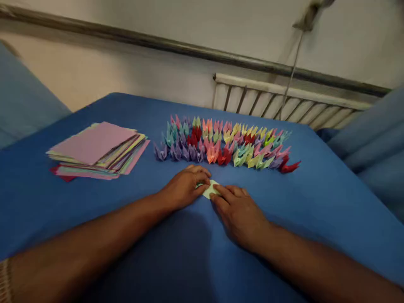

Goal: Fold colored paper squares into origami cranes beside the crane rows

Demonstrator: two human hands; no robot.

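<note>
A small folded piece of pale yellow-green origami paper [209, 191] lies on the blue table between my two hands. My left hand [188, 185] grips its left side, with the thumb and fingers closed together at the edge. From the right, my right hand [238, 214] presses thumb and forefinger on the paper's right side. Fingers cover parts of the paper, so its full shape is hidden. Just beyond my hands stand several rows of folded paper cranes [213, 152] in purple, red, pink, yellow, green and teal.
A loose stack of coloured square paper sheets [94, 145], pink on top, sits to the left. The blue table [303, 198] reaches back toward a wall with a pipe [176, 47] and a white radiator [259, 86]. Blue curtains [375, 130] hang at both sides.
</note>
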